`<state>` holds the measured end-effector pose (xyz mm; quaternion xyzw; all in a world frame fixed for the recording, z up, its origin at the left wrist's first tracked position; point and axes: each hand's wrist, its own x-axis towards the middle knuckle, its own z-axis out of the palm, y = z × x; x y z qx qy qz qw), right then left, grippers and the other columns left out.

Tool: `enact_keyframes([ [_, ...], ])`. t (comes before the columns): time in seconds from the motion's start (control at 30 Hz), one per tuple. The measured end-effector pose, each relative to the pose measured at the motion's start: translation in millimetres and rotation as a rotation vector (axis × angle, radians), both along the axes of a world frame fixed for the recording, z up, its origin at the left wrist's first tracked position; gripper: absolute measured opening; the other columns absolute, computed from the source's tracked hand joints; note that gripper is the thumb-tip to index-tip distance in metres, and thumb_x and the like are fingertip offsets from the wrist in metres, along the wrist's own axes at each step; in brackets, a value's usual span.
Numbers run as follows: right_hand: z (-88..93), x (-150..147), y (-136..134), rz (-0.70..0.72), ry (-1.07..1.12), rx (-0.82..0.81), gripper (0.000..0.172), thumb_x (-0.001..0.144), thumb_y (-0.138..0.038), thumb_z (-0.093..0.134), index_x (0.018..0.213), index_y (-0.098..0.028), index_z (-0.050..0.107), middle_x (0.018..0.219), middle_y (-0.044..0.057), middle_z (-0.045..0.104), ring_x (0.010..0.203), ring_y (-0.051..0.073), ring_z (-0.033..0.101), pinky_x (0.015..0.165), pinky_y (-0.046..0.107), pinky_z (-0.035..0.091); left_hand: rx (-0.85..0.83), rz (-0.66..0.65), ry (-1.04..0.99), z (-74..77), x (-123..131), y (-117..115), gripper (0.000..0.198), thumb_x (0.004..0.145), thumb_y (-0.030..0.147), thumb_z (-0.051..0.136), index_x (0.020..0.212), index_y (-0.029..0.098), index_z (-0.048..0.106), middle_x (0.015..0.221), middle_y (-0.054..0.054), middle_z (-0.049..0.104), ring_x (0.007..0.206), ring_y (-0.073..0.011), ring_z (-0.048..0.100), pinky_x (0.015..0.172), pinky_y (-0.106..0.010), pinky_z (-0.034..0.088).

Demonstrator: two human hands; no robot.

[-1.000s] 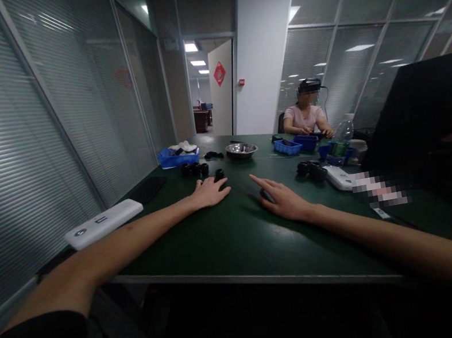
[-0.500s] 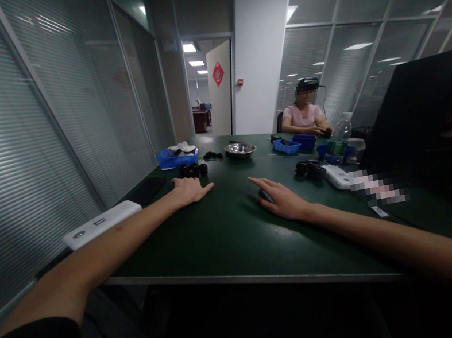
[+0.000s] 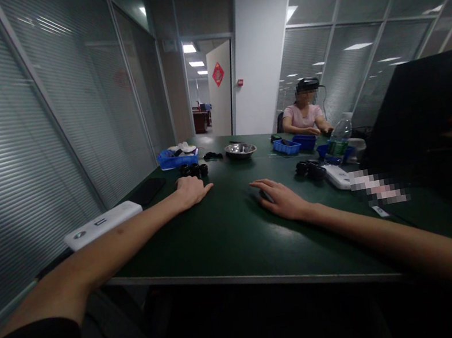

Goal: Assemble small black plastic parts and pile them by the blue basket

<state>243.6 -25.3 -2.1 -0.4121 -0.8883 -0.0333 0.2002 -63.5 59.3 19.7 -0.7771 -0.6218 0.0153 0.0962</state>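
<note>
My left hand (image 3: 192, 191) lies on the dark green table (image 3: 205, 248), thumb stretched to the right and the other fingers partly hidden behind the hand. It appears to hold nothing. Just beyond it is a cluster of black rounded objects (image 3: 193, 170). Further right, my right hand (image 3: 284, 198) rests over a dark computer mouse (image 3: 266, 196), fingers pointing forward and left. The mouse shows only between thumb and fingers. A black flat slab (image 3: 148, 191) and a long white device (image 3: 104, 224) lie left of my left hand.
Further back stand a blue basket (image 3: 167, 161), a metal bowl (image 3: 241, 154) and a small blue basket (image 3: 287, 147). To the right are black round objects (image 3: 310, 169), a white box (image 3: 337, 176), a plastic bottle (image 3: 341, 137) and a large dark screen (image 3: 426, 116). A person (image 3: 304, 115) sits across.
The fingers of my left hand have drawn in slightly. My right hand stays on the mouse, its fingers slightly shifted. The seated person's hands have moved a little.
</note>
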Motion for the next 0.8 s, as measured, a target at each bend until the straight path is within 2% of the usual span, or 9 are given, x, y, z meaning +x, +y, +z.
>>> enact_keyframes([
  [0.07,-1.7,2,4,-0.03,-0.016,0.029,0.054,0.098,-0.031,0.05,0.151,-0.023,0.042,0.149,0.012,0.05,0.129,0.031,0.054,0.109,0.05,0.045,0.114,-0.133,0.028,-2.6,4,-5,0.068,0.103,0.056,0.029,0.093,0.005,0.074,0.092,-0.024,0.071,0.083,-0.0319,0.069,0.073,-0.04,0.049],
  [0.17,-1.6,11,15,-0.114,-0.077,0.086,0.056,0.096,-0.033,0.052,0.15,-0.021,0.043,0.149,0.013,0.05,0.128,0.032,0.053,0.107,0.049,0.046,0.205,-0.41,0.086,-5.5,9,-10,0.052,0.105,0.041,0.032,0.098,0.008,0.071,0.084,-0.017,0.071,0.074,-0.025,0.068,0.071,-0.035,0.047],
  [0.27,2.4,34,31,-0.304,-0.153,0.174,0.055,0.096,-0.034,0.051,0.148,-0.018,0.047,0.149,0.016,0.05,0.129,0.036,0.049,0.102,0.052,0.046,0.228,-0.669,0.111,-6.3,13,-11,0.047,0.106,0.04,0.031,0.1,0.012,0.068,0.073,-0.009,0.068,0.061,-0.0174,0.061,0.072,-0.032,0.046],
  [0.33,5.8,54,40,-0.468,-0.2,0.243,0.054,0.096,-0.033,0.047,0.146,-0.015,0.048,0.15,0.019,0.049,0.132,0.039,0.044,0.101,0.058,0.042,0.244,-0.767,0.084,-6.5,13,-11,0.046,0.106,0.04,0.03,0.098,0.013,0.066,0.071,-0.006,0.067,0.056,-0.0145,0.057,0.074,-0.032,0.046],
  [0.4,8.6,75,48,-0.609,-0.233,0.277,0.054,0.096,-0.032,0.044,0.146,-0.012,0.047,0.15,0.021,0.047,0.132,0.041,0.041,0.099,0.06,0.04,0.26,-0.807,0.046,-7.3,12,-10,0.045,0.106,0.038,0.029,0.095,0.013,0.065,0.069,-0.004,0.066,0.054,-0.0134,0.055,0.075,-0.033,0.046],
  [0.5,11.6,98,55,-0.717,-0.291,0.237,0.051,0.096,-0.029,0.04,0.143,-0.01,0.048,0.145,0.023,0.052,0.13,0.042,0.04,0.097,0.062,0.037,0.284,-0.81,0.014,-9.5,11,-7,0.044,0.106,0.038,0.03,0.091,0.013,0.065,0.068,-0.004,0.065,0.052,-0.0134,0.054,0.074,-0.033,0.046],
  [0.57,13.2,106,56,-0.736,-0.319,0.186,0.045,0.096,-0.027,0.037,0.135,-0.011,0.054,0.134,0.023,0.06,0.125,0.04,0.043,0.096,0.063,0.034,0.288,-0.811,0.004,-10.7,11,-6,0.044,0.106,0.038,0.031,0.091,0.014,0.065,0.067,-0.004,0.065,0.051,-0.0136,0.053,0.073,-0.033,0.045],
  [0.67,15.7,107,56,-0.732,-0.322,0.172,0.04,0.098,-0.025,0.033,0.125,-0.012,0.06,0.126,0.022,0.064,0.119,0.038,0.046,0.094,0.06,0.034,0.29,-0.81,-0.008,-11.2,12,-6,0.043,0.105,0.038,0.032,0.092,0.014,0.065,0.067,-0.004,0.065,0.052,-0.0138,0.054,0.073,-0.033,0.045],
  [0.8,17.4,101,55,-0.698,-0.314,0.213,0.041,0.097,-0.022,0.035,0.129,-0.013,0.058,0.122,0.021,0.066,0.115,0.037,0.048,0.091,0.056,0.033,0.285,-0.789,-0.013,-10.1,12,-8,0.041,0.104,0.036,0.035,0.093,0.013,0.066,0.069,-0.005,0.066,0.055,-0.0146,0.056,0.074,-0.033,0.045],
])
